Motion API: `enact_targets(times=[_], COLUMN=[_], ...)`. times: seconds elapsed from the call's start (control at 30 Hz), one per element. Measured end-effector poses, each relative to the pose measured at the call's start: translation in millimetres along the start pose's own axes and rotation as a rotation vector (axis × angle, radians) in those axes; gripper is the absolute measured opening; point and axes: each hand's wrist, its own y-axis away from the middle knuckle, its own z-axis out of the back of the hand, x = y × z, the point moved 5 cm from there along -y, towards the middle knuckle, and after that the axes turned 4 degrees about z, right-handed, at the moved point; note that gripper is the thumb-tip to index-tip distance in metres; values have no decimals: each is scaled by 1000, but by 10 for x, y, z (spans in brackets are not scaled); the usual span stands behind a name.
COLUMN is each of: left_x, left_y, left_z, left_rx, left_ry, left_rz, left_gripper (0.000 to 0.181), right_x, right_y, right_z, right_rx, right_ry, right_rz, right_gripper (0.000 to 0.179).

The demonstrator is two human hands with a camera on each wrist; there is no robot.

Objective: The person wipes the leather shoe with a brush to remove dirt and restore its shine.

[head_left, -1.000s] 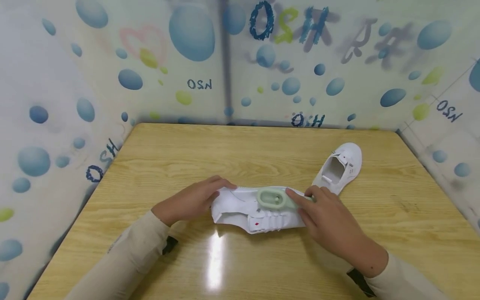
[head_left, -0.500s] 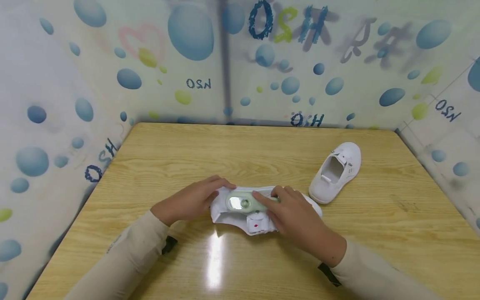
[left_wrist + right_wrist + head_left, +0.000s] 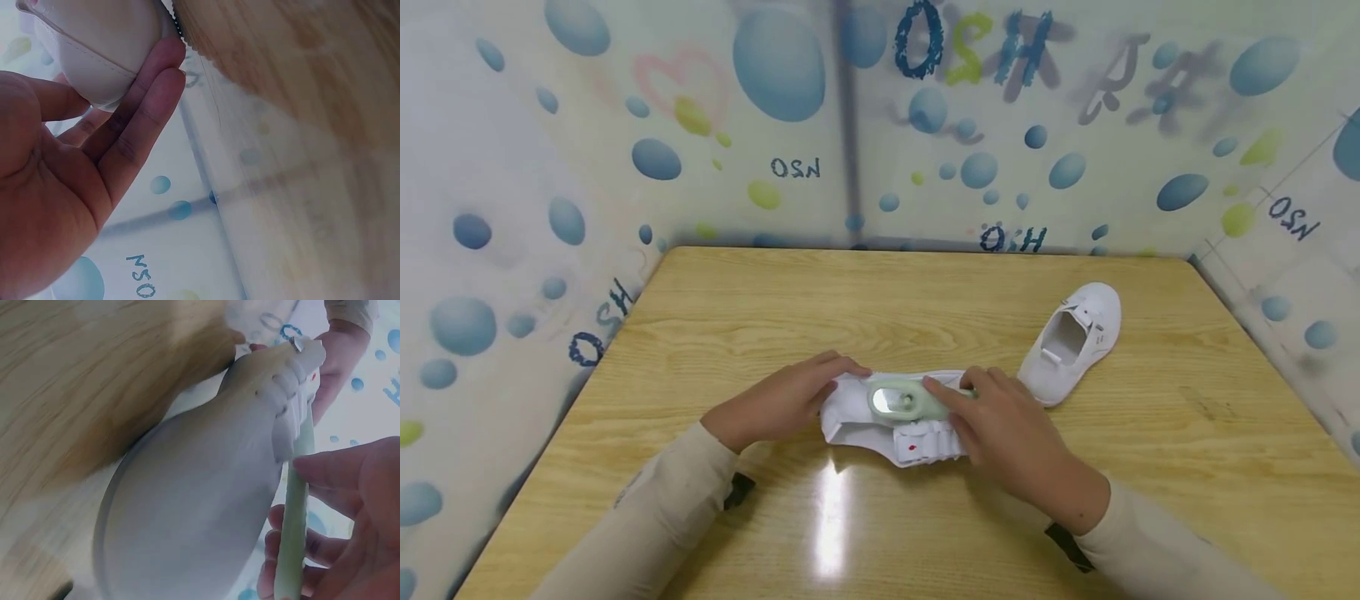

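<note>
A white lace-up shoe [image 3: 846, 410] lies on its side on the table, sole edge away from me, heel at the left. My left hand [image 3: 786, 396] holds its heel; the left wrist view shows the thumb and fingers [image 3: 140, 128] around the heel end [image 3: 94, 62]. With my right hand [image 3: 1015, 437] I grip the handle of a pale green cleaning brush [image 3: 887, 400], index finger stretched along it. Its oval head, with a glossy window and a round knob, lies against the shoe's upper side. In the right wrist view the brush [image 3: 290, 537] runs beside the toe [image 3: 187, 519]. Its underside is hidden.
A second white shoe [image 3: 1071, 342] stands upright at the back right, toe pointing away, close behind my right hand. The wooden table [image 3: 775, 300] reaches to a wall [image 3: 880, 125] printed with blue drops and letters.
The right hand has slid the brush left along the shoe toward the heel, then slightly back to the right. The left hand and the held shoe have stayed nearly in place.
</note>
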Motion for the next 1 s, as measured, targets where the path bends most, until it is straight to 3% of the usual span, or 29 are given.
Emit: enact_targets(times=[0.4, 0.63, 0.8, 1.0], left_x=[-30, -14, -3, -2], left_y=[-20, -12, 9, 13], left_z=[-6, -9, 1, 10], left_rx=[-7, -7, -3, -1], left_ry=[-28, -26, -12, -10], left_rz=[-1, 16, 22, 17], left_gripper=[42, 43, 43, 43], right_x=[-224, -78, 85, 127], right_y=[216, 81, -54, -97], right_z=[133, 0, -91, -108], right_rx=[-41, -47, -6, 23], right_ry=[3, -23, -21, -11], right_rz=[-44, 6, 58, 48], right_gripper=[51, 53, 52, 51])
